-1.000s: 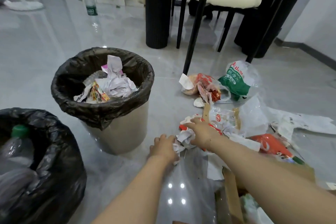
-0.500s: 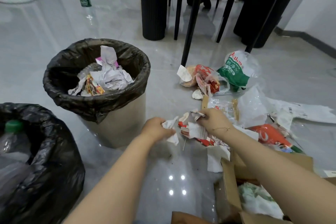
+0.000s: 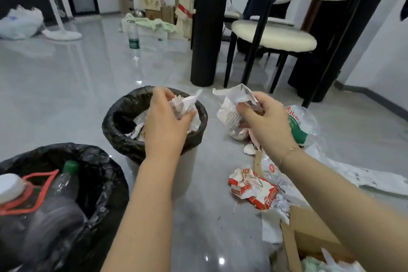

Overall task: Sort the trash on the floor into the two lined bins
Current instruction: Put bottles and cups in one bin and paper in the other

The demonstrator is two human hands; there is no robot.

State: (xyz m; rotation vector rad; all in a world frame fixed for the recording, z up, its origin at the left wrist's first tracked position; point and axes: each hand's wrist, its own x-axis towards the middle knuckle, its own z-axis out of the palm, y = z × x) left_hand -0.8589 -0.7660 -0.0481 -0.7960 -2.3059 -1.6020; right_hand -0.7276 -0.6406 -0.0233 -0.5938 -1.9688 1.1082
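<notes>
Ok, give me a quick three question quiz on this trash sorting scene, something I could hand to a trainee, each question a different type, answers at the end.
1. True or false: the left hand holds crumpled paper over the paper bin.
2. Multiple choice: the near bin at the lower left holds mostly A) cardboard B) plastic bottles C) food scraps.
3. Fill in: the right hand grips a wad of white ____, to the right of the paper bin's rim.

Key: 1 true; 2 B; 3 paper.
</notes>
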